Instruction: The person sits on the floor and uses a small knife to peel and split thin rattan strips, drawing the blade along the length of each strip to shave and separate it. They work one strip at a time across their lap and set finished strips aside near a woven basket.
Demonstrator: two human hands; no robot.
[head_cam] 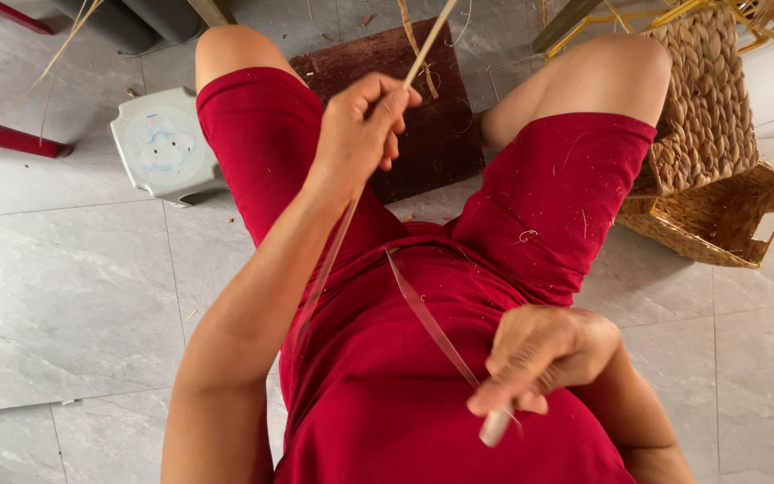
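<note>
— Over our lap, what do we have?

— Our left hand (365,121) is closed around a thin pale stick (429,40), held up above our knees. Our right hand (544,358) pinches a clear strip (427,323) low by our tummy, fingers curled tight.

— How do we do it well?

— I think we keep the strip pulled straight and flat, not twisted, and hold the stick steady.

— What is near us?

— A woven basket (714,215), a little plastic stool (163,143), and a brown board (432,116) on the floor.
</note>
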